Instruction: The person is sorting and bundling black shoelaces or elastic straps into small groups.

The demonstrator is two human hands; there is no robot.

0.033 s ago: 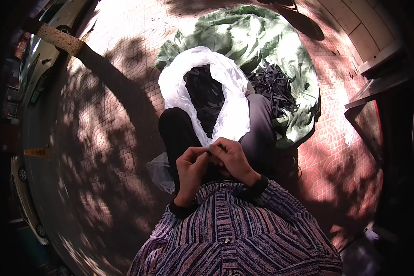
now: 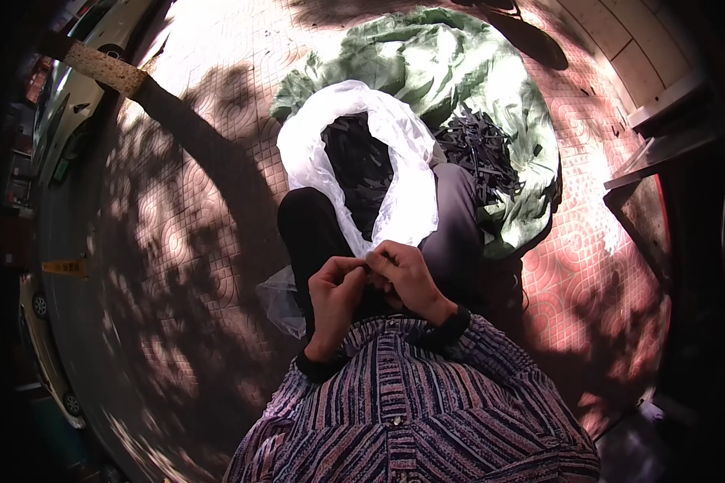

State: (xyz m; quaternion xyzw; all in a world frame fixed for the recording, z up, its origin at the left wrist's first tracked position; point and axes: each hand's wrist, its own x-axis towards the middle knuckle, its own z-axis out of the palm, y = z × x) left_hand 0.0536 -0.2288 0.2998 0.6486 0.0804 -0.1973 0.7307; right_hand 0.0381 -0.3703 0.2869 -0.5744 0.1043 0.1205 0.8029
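Note:
My left hand [image 2: 333,291] and my right hand [image 2: 411,282] meet in front of my waist, above my lap. Both are closed, with thumbs and fingertips pinched together. Between them is something small and dark, mostly hidden by the fingers, so its kind cannot be made out. Just beyond the hands, between my knees, a white translucent plastic bag [image 2: 415,173] stands with its mouth spread wide. Many thin black strips [image 2: 358,165] fill its inside. Behind it and to the right lies a large green woven sack [image 2: 532,121], bearing a loose heap of similar black strips [image 2: 479,153].
Clear plastic film [image 2: 283,303] lies beside my left leg. Patterned paving [image 2: 185,189] surrounds me, dappled with shade. A speckled post [image 2: 105,68] and parked cars [image 2: 44,346] are at the left. A step-like ledge [image 2: 660,157] runs along the right.

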